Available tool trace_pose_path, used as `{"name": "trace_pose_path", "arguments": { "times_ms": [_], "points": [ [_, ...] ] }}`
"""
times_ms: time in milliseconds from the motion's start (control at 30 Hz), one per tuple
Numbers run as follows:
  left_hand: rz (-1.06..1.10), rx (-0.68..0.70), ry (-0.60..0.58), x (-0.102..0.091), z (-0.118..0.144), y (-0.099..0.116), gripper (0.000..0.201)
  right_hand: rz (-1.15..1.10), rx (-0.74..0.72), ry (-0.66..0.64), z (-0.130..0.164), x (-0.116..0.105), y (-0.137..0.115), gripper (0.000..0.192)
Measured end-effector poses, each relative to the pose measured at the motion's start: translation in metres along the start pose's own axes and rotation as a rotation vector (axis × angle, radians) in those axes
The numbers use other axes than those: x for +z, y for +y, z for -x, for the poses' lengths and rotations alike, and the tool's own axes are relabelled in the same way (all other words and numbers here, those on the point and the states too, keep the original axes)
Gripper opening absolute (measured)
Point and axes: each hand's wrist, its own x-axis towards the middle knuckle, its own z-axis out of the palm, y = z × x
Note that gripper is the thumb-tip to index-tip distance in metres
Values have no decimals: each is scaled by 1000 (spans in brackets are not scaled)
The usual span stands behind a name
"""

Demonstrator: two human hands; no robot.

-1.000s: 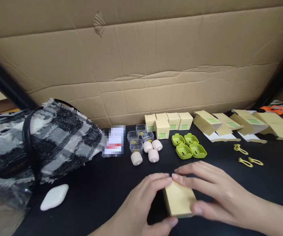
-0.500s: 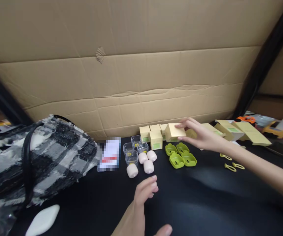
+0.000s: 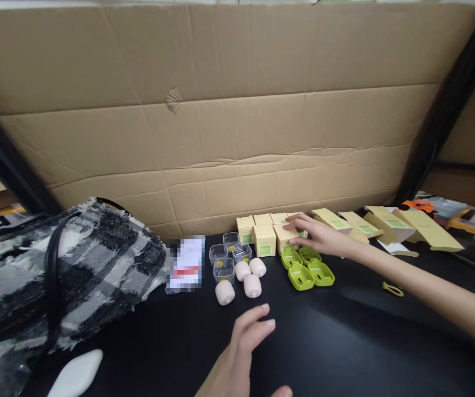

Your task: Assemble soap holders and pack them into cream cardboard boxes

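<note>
My right hand (image 3: 318,234) grips a small yellow cardboard box (image 3: 286,240) by its right side, the box standing on the table. Beside it on the left is another yellow box (image 3: 264,241), with several more boxes behind. Just in front of this hand sit several green silicone cases (image 3: 301,276), grouped together. Nearer the camera my left hand (image 3: 243,344) hovers over the black table with fingers apart, holding nothing. Ahead of it are several pale pink rounded cases (image 3: 253,285) and clear plastic containers (image 3: 223,271).
Flattened yellow cartons (image 3: 431,227) line the back right, with a green strap loop (image 3: 393,289) before them. On the left lies a black-and-white checked bag (image 3: 97,275), near a white rounded object (image 3: 76,375). A cardboard wall (image 3: 237,127) closes off the back.
My right hand has lowered the small box from the air to the table, in front of the back boxes. My left hand stays open, and the view has shifted slightly.
</note>
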Motion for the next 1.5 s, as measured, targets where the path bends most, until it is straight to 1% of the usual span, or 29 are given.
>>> {"name": "trace_pose_path", "arguments": {
  "times_ms": [33, 100, 200, 267, 367, 433, 500, 600, 667, 733, 833, 933, 1067, 1133, 1233, 1300, 1367, 1433, 1500],
  "points": [
    [-38, 34, -11, 0, 1, 1, 47, -1, 9, 5, -2, 3, 1, 29],
    [-95, 56, -36, 0, 2, 5, 59, 1, 28, 20, -4, 9, 2, 27],
    [-137, 57, -70, -1, 2, 9, 59, 13, 41, 37, -3, 13, -1, 28],
    [-148, 54, -103, -1, 2, 8, 57, 28, 44, 43, -1, 8, -5, 34],
    [-142, 55, -164, -2, 4, -2, 53, 68, 60, 49, 10, -12, -12, 40],
    [-149, 96, -215, -2, 5, -9, 53, 110, 70, 39, 23, -32, -15, 36],
    [-174, 147, -259, -3, 5, -11, 51, 159, 70, -11, 43, -51, -15, 32],
    [-244, 156, -302, -8, 2, -5, 46, 236, 70, -118, 81, -68, -10, 27],
    [-297, 159, -322, -10, -1, 4, 44, 286, 90, -159, 107, -70, -4, 27],
    [-340, 184, -331, -11, -5, 12, 42, 326, 114, -185, 129, -65, 3, 28],
    [-387, 179, -345, -10, -7, 19, 36, 360, 138, -224, 146, -55, 8, 28],
    [-413, 156, -377, -9, -7, 21, 28, 378, 163, -251, 147, -49, 9, 29],
    [-417, 129, -421, -10, -6, 22, 23, 378, 202, -260, 143, -49, 4, 23],
    [-415, 111, -427, -11, -6, 22, 23, 360, 225, -250, 142, -51, -3, 19],
    [-406, 99, -436, -11, -7, 24, 21, 298, 252, -217, 137, -54, -21, 13],
    [-400, 87, -451, -11, -8, 25, 20, 225, 243, -202, 127, -54, -37, 10],
    [-392, 63, -468, -11, -9, 25, 19, 142, 209, -214, 113, -51, -51, 8],
    [-374, 25, -487, -11, -11, 26, 19, 68, 176, -256, 98, -44, -59, 9],
    [-324, -20, -508, -12, -13, 30, 18, 7, 156, -320, 86, -38, -60, 16]
  ]
}}
